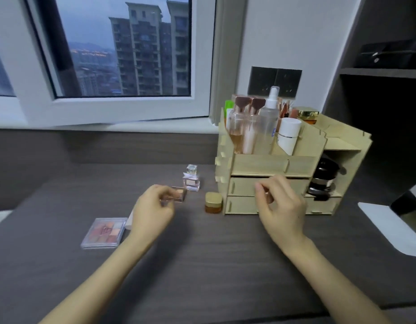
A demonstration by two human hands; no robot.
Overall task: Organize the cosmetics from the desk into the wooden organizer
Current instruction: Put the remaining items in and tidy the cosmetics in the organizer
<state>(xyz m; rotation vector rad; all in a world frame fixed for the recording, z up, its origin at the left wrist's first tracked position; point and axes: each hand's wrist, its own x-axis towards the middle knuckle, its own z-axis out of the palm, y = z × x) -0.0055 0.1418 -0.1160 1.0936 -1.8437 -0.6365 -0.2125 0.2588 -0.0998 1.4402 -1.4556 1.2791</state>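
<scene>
– Plywood organizer, pale, with slotted drawers [295,164], stands at the back right of the dark wood-grain desk [202,265]. Hands?
– Left hand [153,206]: thumb and fingertips clamped on the small square clear-cased peach compact [179,194], near the pink glass perfume bottle [191,178]. Right hand [281,204]: fingers curled at the upper drawer [242,186]; gripping or not, cannot tell.
– Method?
– Judgement: pull the drawer straight and slowly so the light box doesn't slide. Keep the compact level and lay it flat inside. Pink eyeshadow palette [104,232] and gold-lidded amber jar [213,203] not yet stowed.
</scene>
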